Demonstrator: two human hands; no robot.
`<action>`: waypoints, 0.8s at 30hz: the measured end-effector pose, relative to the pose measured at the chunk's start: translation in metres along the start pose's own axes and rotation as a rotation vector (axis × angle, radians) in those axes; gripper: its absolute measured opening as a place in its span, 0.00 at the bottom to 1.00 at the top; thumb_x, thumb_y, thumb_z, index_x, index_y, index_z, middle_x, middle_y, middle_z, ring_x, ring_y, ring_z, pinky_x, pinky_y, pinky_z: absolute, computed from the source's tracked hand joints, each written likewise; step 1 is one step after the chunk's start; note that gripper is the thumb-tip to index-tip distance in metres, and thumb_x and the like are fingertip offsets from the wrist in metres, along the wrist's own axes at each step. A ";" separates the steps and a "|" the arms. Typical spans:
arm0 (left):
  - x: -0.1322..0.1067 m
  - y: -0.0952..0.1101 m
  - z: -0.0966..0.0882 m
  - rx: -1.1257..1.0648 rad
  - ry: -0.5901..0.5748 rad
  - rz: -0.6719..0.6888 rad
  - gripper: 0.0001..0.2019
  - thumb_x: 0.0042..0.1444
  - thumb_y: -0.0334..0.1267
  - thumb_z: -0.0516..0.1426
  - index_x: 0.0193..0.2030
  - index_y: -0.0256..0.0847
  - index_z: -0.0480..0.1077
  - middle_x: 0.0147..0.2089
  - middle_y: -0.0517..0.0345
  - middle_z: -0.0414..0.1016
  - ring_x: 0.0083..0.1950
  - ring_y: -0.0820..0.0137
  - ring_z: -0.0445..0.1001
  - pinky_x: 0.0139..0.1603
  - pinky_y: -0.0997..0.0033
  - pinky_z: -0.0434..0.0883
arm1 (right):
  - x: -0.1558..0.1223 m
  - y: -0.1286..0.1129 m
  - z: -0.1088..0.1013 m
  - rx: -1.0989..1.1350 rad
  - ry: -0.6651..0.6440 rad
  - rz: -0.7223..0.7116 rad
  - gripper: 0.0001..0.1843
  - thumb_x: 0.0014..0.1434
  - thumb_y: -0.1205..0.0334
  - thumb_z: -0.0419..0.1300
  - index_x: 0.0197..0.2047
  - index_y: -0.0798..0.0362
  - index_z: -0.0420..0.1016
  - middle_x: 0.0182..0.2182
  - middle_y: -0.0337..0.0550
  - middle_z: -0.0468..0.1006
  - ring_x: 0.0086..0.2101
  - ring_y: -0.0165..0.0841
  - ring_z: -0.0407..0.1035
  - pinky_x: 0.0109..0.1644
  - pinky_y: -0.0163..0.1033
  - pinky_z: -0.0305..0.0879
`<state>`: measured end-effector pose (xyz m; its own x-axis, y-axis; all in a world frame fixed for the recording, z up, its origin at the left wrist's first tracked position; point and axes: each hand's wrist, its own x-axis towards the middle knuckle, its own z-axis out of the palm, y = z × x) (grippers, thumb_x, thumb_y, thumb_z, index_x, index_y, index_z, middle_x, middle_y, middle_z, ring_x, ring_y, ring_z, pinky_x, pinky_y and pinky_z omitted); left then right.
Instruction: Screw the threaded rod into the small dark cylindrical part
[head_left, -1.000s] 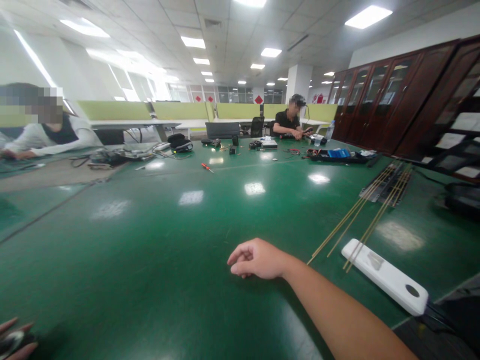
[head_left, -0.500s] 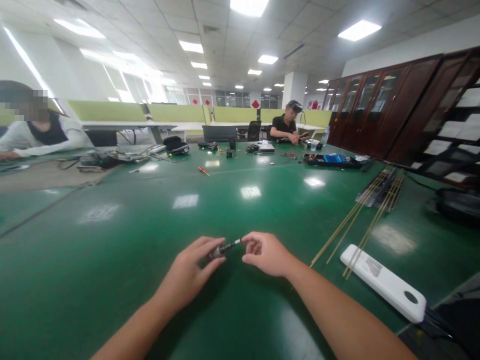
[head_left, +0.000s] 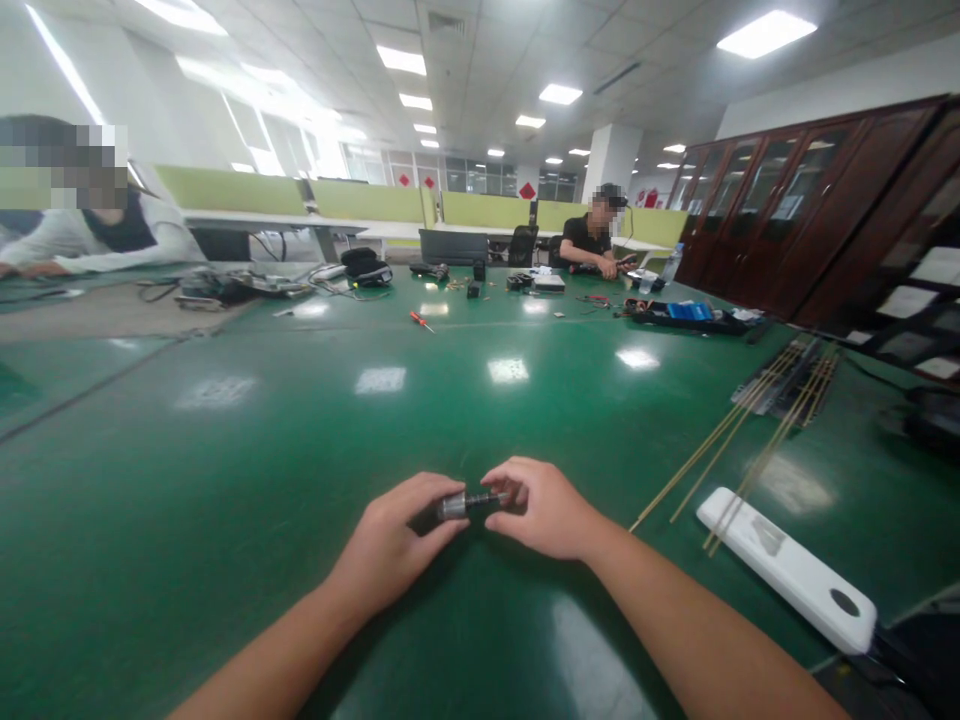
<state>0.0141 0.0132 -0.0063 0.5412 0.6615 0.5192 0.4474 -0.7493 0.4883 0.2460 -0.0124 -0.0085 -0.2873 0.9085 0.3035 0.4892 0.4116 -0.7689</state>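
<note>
My left hand (head_left: pixel 394 535) is closed on a small grey metal cylinder with a dark ribbed shaft (head_left: pixel 456 505), gripped between thumb and fingers just above the green table (head_left: pixel 300 430). Its shaft points to the right, toward my right hand (head_left: pixel 544 510). The fingers of that hand are curled, with thumb and forefinger apart on either side of the shaft's tip. The tip lies in front of the curled fingers, and no grip on it shows. What exactly the part is, I cannot make out.
On the right lie a white power strip (head_left: pixel 787 570) and several thin wooden sticks (head_left: pixel 712 445). A red screwdriver (head_left: pixel 421 321) lies farther off. Electronics, cables and a black tray (head_left: pixel 682 318) line the far edge. Two people sit at the table, one far left, one at the back.
The shaft's tip has moved in between my right thumb and fingers, where before my right forefinger was at the tip. The view has shifted slightly, so the background sits farther right.
</note>
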 end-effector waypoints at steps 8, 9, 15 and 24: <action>0.000 0.000 0.001 0.001 -0.020 0.045 0.11 0.60 0.38 0.62 0.49 0.43 0.74 0.46 0.56 0.79 0.46 0.70 0.78 0.49 0.74 0.74 | 0.000 -0.003 -0.003 -0.038 -0.007 -0.044 0.15 0.51 0.63 0.70 0.43 0.52 0.79 0.35 0.39 0.77 0.34 0.30 0.71 0.39 0.34 0.66; 0.000 0.000 0.001 0.000 -0.023 0.047 0.11 0.60 0.38 0.62 0.50 0.43 0.74 0.46 0.56 0.79 0.46 0.70 0.78 0.49 0.74 0.74 | 0.000 -0.002 -0.002 -0.044 -0.009 -0.046 0.15 0.51 0.62 0.70 0.43 0.52 0.80 0.35 0.39 0.77 0.34 0.30 0.71 0.39 0.34 0.66; 0.001 0.002 0.000 -0.013 -0.015 0.057 0.10 0.60 0.39 0.61 0.48 0.43 0.75 0.45 0.55 0.79 0.45 0.70 0.79 0.48 0.74 0.75 | 0.000 -0.004 0.001 -0.040 -0.008 -0.045 0.11 0.56 0.60 0.67 0.43 0.52 0.81 0.35 0.40 0.79 0.34 0.30 0.71 0.39 0.34 0.65; 0.002 0.002 0.000 0.032 -0.007 0.044 0.11 0.61 0.41 0.60 0.49 0.42 0.76 0.46 0.52 0.80 0.45 0.67 0.79 0.48 0.71 0.77 | 0.001 -0.007 0.001 -0.061 -0.014 -0.025 0.07 0.59 0.60 0.65 0.40 0.51 0.83 0.33 0.40 0.80 0.34 0.30 0.72 0.38 0.34 0.63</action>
<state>0.0159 0.0128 -0.0045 0.5657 0.6278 0.5347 0.4453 -0.7783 0.4427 0.2412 -0.0142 -0.0032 -0.3111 0.8971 0.3138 0.5311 0.4379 -0.7253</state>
